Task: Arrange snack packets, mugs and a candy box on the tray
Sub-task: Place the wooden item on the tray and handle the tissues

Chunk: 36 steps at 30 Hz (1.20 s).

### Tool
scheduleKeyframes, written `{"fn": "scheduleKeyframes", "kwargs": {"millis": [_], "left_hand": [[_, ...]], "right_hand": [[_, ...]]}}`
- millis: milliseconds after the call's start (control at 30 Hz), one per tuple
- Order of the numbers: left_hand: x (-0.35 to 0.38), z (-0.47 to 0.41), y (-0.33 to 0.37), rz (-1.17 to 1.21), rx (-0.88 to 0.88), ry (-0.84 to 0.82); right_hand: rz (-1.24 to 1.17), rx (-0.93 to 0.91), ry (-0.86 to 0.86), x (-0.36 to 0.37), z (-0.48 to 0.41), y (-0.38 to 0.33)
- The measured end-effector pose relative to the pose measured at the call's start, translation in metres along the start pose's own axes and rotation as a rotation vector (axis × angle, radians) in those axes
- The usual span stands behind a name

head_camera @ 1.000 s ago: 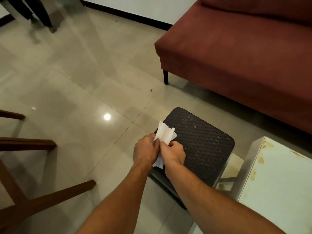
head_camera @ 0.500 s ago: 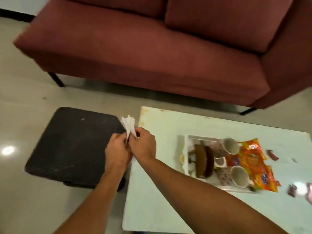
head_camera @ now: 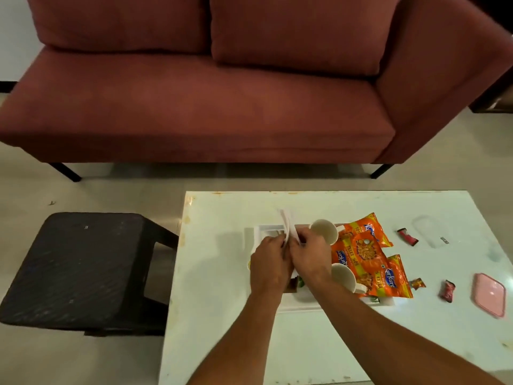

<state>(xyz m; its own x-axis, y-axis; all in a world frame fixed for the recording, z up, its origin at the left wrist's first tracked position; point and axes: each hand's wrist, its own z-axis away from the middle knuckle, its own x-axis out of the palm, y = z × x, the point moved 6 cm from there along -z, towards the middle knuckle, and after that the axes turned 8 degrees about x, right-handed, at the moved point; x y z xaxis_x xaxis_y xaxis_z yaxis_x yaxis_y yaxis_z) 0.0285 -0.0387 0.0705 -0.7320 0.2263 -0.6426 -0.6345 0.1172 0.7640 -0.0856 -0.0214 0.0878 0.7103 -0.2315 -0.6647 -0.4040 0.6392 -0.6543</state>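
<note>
Both hands hold a folded white tissue point(head_camera: 287, 225) above the white tray point(head_camera: 256, 232) on the white table point(head_camera: 216, 287). My left hand point(head_camera: 270, 262) and my right hand point(head_camera: 311, 254) pinch it from either side. Two white mugs lie on the tray, one at the back point(head_camera: 324, 230), one nearer me point(head_camera: 344, 277). Orange snack packets point(head_camera: 366, 254) overlap the tray's right side. My hands hide much of the tray's inside.
Small wrapped candies point(head_camera: 407, 237) point(head_camera: 447, 290) point(head_camera: 417, 283) lie on the table to the right, with a pink lid point(head_camera: 490, 298) and a clear box point(head_camera: 429, 230). A black woven stool point(head_camera: 75, 268) stands left of the table. A red sofa point(head_camera: 222, 93) is behind.
My view swung right from the stool and floor to the table. Both hands, still holding the tissue, moved from over the stool to above the tray.
</note>
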Motion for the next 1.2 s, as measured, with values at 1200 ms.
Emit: {"fn": "scheduleKeyframes", "kwargs": {"millis": [1200], "left_hand": [[0.044,0.013,-0.01,-0.321,-0.108,0.014]], "right_hand": [[0.131,0.129,-0.05,0.014,-0.029,0.067]]}}
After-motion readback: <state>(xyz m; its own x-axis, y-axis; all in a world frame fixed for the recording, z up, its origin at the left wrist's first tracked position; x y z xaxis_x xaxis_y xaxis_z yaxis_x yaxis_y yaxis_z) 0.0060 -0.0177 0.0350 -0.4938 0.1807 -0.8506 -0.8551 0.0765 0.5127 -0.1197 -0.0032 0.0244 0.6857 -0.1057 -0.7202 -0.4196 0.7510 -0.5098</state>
